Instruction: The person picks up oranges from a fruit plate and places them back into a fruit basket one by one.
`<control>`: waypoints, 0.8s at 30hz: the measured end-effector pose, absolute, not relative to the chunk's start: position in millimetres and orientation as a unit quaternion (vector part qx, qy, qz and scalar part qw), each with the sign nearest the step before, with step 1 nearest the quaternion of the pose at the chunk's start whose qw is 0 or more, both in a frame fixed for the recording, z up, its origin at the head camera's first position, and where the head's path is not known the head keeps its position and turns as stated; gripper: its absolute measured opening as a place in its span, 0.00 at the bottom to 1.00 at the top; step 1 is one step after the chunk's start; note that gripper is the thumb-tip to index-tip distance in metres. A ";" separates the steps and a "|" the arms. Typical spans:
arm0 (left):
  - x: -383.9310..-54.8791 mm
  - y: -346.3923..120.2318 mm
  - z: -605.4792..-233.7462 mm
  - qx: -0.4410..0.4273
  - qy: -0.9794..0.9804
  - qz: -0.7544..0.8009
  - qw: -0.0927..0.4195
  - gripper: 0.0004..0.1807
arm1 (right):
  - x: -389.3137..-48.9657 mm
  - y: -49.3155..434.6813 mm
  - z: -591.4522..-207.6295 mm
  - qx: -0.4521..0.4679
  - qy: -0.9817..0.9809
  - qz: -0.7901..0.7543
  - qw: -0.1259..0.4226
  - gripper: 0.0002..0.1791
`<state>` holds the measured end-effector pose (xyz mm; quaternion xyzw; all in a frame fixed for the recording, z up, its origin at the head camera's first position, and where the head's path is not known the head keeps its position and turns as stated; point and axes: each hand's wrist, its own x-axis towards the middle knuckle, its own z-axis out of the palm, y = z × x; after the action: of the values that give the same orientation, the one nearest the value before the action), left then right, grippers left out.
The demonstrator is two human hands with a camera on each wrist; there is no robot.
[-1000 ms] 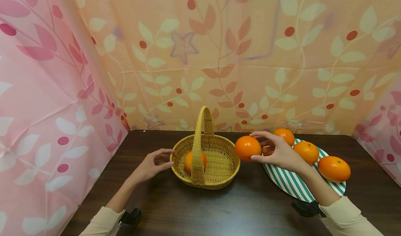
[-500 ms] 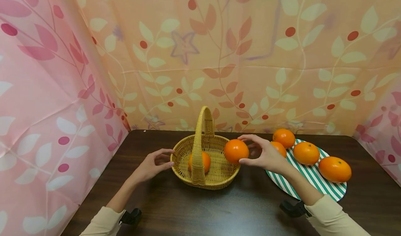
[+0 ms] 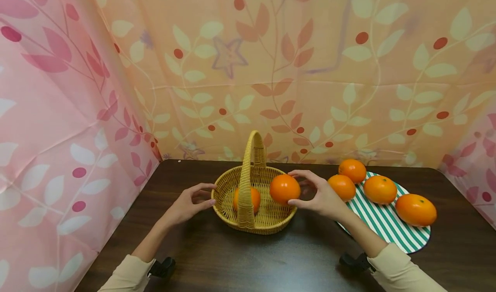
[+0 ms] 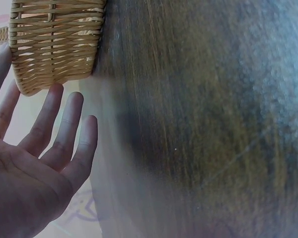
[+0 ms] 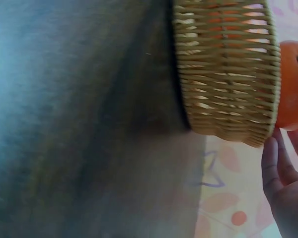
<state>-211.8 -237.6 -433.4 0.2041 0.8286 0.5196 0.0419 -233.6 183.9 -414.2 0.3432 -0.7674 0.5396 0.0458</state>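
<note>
My right hand grips an orange between thumb and fingers, over the right side of the wicker basket. In the right wrist view the held orange shows just beyond the basket's rim, cut off by the frame edge. Another orange lies inside the basket, partly hidden behind the tall handle. At the basket's left rim, my left hand touches with its fingertips. The left wrist view shows that hand's fingers loosely extended beside the woven wall.
On the right lies a green-and-white striped plate. Two oranges rest on it, one round and one longer. Two more, a back orange and a nearer orange, sit at its left edge. Patterned cloth hangs behind the dark table.
My right hand has carried its orange leftward from beside the plate to over the basket. The orange inside the basket has shifted slightly right. The left hand has stayed at the rim.
</note>
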 end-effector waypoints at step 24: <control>-211.0 -236.9 -433.1 0.201 0.836 0.509 0.037 0.24 | -227.9 183.2 -425.5 0.371 -0.760 0.525 0.094 0.28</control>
<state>-211.0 -236.9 -433.1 0.2015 0.8360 0.5090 0.0368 -227.9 183.2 -425.5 0.3712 -0.7602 0.5248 0.0944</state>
